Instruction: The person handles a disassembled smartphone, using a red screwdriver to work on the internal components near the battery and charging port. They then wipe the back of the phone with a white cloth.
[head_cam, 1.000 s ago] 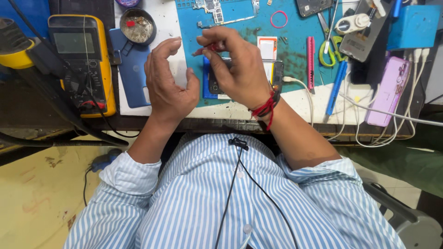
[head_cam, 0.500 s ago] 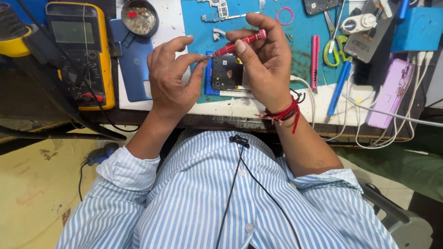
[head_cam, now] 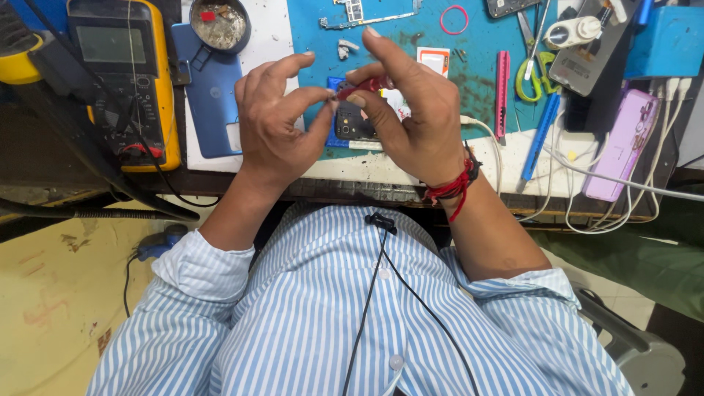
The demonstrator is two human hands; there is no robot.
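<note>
Cluttered repair table (head_cam: 367,167): left hand (head_cam: 275,121) and right hand (head_cam: 411,110), fingers pinched shut on a small red tool (head_cam: 361,87), above opened phone (head_cam: 356,121) on blue mat (head_cam: 389,37); tool-tip handling step.

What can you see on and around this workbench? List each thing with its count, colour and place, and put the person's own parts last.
multimeter: 1, yellow and black, far left
phone back cover: 1, blue, beside the multimeter
round dish: 1, dark, top
work mat: 1, teal, centre
opened phone: 1, dark, under the hands
red tool: 1, right hand's fingers
ring: 1, pink, on the mat
power bank: 1, purple, right
left hand: 1, at the tool's tip
right hand: 1, red wrist thread
</note>
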